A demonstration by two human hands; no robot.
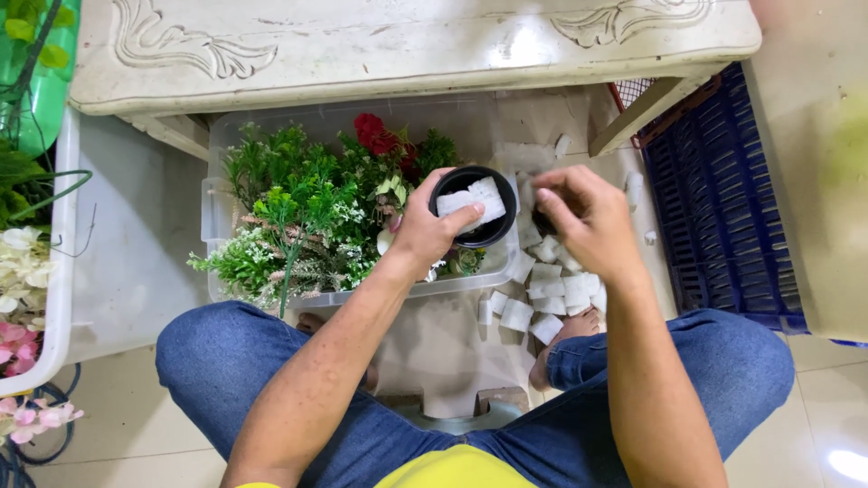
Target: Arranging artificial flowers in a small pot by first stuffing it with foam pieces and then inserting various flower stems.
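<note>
Left hand: your left hand (425,230) is wrapped around the rim of a small black pot (476,206), thumb laid over the white foam block (472,201) sitting in its mouth, so pot and block are pinned together.
Right hand: your right hand (583,217) hovers just right of the pot, fingers curled inward with the tips bunched; something dark shows under them, but you cannot tell what, or whether it is truly pinched.
Foam block: judge it very light, soft enough to dent and crumbly at the corners. Press with the flat of the thumb, not the nail, and take it by its broad faces.
Pot: likely thin plastic, light and a little slick. Your grip at the rim with fingers down the wall looks secure; squeezing harder could flex it.
Loose blocks: more cut white foam pieces (551,287) lie scattered just below and right of the pot, on the floor near your bare foot (568,330).
Bin: left of the pot, a clear plastic bin (213,203) holds artificial greenery (303,221) and a red flower (375,134); the pot hangs over its right end.
Table: above the pot, the edge of a carved white table (407,45).
Crate: well right of the pot, a blue slatted crate (714,208).
Floor: pale, glossy tile (832,398), so dropped foam may skid.
Far left: a white tray (59,298) with cream and pink flowers.
</note>
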